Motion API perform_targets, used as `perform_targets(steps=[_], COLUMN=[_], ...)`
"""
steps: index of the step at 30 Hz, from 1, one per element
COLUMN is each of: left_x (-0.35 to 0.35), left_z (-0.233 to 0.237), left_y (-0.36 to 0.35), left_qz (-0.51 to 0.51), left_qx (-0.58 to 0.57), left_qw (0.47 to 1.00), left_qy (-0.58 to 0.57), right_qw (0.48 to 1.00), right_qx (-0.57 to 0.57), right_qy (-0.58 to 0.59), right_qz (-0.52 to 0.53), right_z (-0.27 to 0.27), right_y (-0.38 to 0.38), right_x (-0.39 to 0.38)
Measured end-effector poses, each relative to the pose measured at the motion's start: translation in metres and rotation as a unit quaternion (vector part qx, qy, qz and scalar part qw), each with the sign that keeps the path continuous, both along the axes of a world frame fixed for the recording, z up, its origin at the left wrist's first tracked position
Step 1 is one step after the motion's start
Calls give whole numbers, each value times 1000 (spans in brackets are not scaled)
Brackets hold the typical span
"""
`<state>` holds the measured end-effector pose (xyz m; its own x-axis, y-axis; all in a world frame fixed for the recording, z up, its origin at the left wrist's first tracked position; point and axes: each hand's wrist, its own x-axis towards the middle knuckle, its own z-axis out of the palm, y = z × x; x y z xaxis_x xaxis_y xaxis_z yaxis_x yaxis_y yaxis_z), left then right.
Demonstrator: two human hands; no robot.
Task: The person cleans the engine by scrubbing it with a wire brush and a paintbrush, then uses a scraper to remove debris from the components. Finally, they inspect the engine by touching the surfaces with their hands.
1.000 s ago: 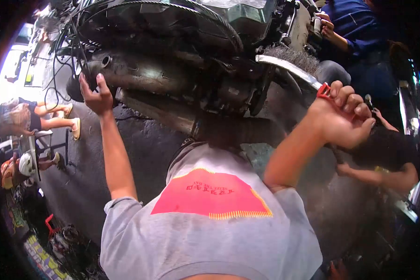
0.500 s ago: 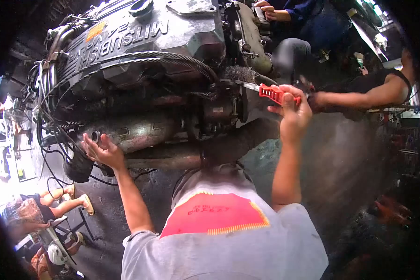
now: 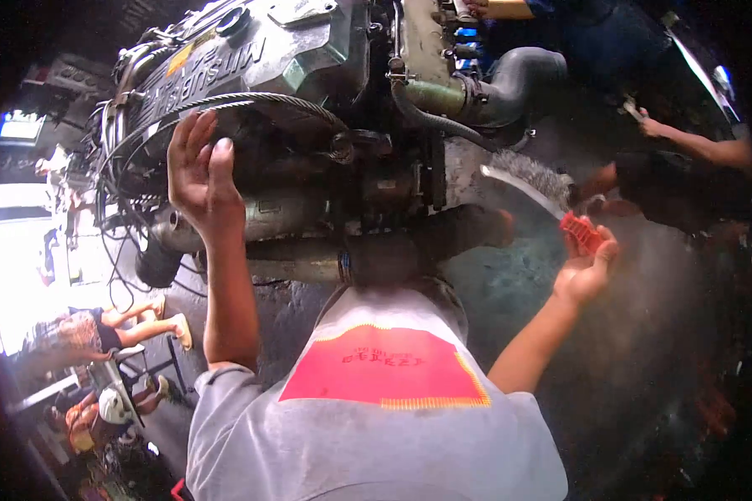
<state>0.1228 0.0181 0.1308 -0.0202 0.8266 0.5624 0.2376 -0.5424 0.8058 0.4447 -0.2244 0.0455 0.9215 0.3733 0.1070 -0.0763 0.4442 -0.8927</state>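
My right hand (image 3: 586,271) is closed around the red handle of a wire brush (image 3: 536,174). The brush's grey bristles and pale curved back reach up and left, over the floor to the right of the engine. On the left, my left hand (image 3: 205,179) is raised with fingers up and thumb apart, holding nothing. Its fingertips overlap the steel cable (image 3: 267,98) in this view. Behind that hand is the dirty engine (image 3: 309,50), with MITSUBISHI lettering on its cover. A thick metal pipe (image 3: 292,213) runs along its near side.
A grey hose elbow (image 3: 522,75) sticks out at the engine's right end. Another person's arm (image 3: 702,149) is at the right, and a person's hand (image 3: 497,8) is at the top. People sit at the left, one wearing yellow sandals (image 3: 184,330). Thin wires (image 3: 113,267) hang at the engine's left.
My right hand has moved right and down with the wire brush, away from the engine. My left hand has risen from the pipe's left end to the cable. The view has shifted.
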Motion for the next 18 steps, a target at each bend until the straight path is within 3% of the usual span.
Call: perform_targets(steps=[2, 4, 6, 8, 10, 12, 16, 18], left_x=[28, 67, 95, 117, 130, 134, 109, 93], left_z=[40, 83, 99, 93, 64, 41, -25, -53], left_y=[-15, -38, -58, -72, -76, -101, -119, -132], left_qz=[-163, -261, -363, -416, -527, -485, -336, -230], left_qx=[-103, -161, -215, -144, -96, -257, -183, -272], left_qw=[977, 946, 905, 888, 825, 820, 864, 887], left_qy=[-88, -104, -61, 130, 180, 163, 328, 295], right_qw=[993, 989, 976, 976, 975, 981, 973, 954], right_qx=[-87, -107, -172, -186, -212, -187, -194, -195], right_qy=[66, 96, 101, 78, -39, -47, -113, -183], right_qz=[-46, -47, -91, -77, -48, -27, 54, 135], right_z=[-23, -41, -56, -66, -75, -66, -46, -42], right_y=[-8, -12, -11, -4, 7, 19, 33, 39], right_x=[11, 14, 17, 19, 21, 20, 30, 36])
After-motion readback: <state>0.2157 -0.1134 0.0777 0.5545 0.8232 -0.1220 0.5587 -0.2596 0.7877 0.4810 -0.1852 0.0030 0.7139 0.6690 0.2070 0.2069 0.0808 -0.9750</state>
